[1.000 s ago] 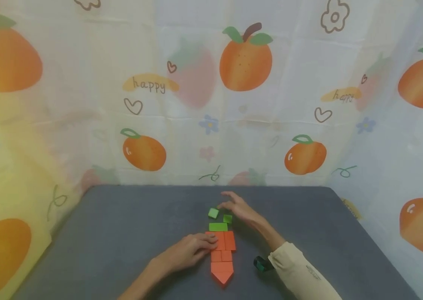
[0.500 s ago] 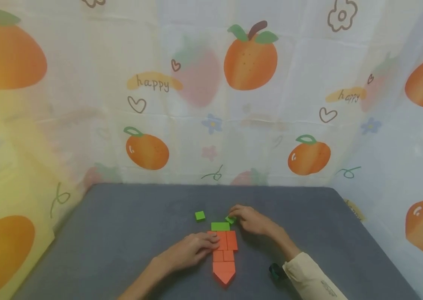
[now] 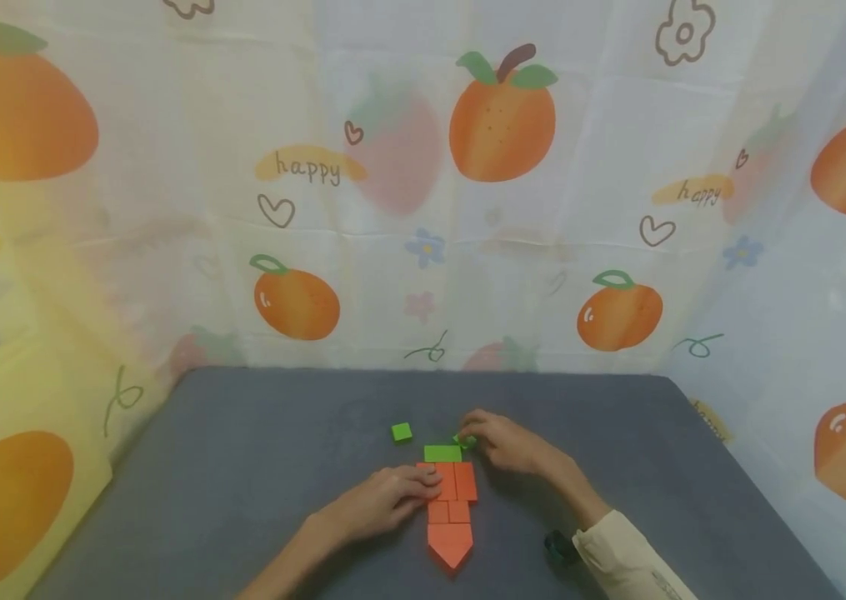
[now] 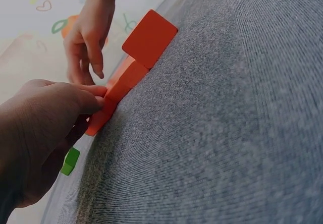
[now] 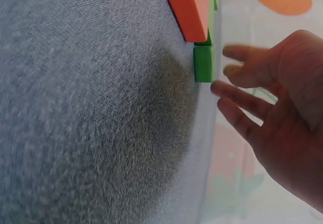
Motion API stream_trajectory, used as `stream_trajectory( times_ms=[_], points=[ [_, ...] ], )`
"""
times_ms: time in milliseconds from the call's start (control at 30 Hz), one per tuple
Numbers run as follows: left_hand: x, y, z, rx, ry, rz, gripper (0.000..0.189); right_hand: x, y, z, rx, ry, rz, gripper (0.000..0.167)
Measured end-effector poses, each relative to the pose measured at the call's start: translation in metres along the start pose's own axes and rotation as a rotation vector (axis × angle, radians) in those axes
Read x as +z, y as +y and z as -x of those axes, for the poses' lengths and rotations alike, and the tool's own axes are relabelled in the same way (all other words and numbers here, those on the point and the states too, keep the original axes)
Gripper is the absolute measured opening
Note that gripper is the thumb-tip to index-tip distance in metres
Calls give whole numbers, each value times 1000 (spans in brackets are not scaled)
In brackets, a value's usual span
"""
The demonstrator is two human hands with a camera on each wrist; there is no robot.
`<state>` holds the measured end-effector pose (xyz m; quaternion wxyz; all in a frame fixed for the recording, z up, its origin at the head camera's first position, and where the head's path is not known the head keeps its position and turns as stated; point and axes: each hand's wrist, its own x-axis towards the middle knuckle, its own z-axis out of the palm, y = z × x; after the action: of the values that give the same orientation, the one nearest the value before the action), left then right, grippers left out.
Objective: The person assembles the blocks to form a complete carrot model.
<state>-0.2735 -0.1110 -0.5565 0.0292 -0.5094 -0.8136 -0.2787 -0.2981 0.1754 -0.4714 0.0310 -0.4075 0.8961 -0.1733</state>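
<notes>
Flat orange blocks form a carrot-like shape on the grey table, pointed end toward me. A green rectangular block lies across its far end. My left hand rests its fingertips on the left of the wide orange part; in the left wrist view its fingers touch an orange block. My right hand is at a small green block, partly hidden by the fingers. In the right wrist view the loosely bent fingers stand beside the green block, with nothing visibly gripped.
Another green block lies alone, farther back and left of the row. A dark object is by the right sleeve. The grey table ends at a fruit-print cloth hung behind and at both sides.
The lone green block has shifted left, away from the other green pieces. My right hand has come nearer and down to the right-hand green block. My left hand has stayed on the orange blocks.
</notes>
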Motion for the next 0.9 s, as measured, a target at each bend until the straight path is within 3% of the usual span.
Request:
stream_trajectory(
  times_ms=[167, 333, 433, 600, 900],
  points=[
    [-4, 3, 0, 20, 3, -11, 32, -2, -1, 2, -8, -56, 62, 49],
    [-2, 5, 1, -30, -2, 20, 33, -1, -1, 4, 13, -68, 64, 50],
    [-10, 15, -1, -41, -17, 22, 31, -1, -3, 5, 14, -65, 55, 48],
    [-8, 10, 0, 19, 2, 0, 33, -1, -5, 6, 11, -53, 40, 46],
    [6, -5, 2, 0, 13, 9, 32, -4, -9, 13, -29, -15, 93, 48]
  ],
)
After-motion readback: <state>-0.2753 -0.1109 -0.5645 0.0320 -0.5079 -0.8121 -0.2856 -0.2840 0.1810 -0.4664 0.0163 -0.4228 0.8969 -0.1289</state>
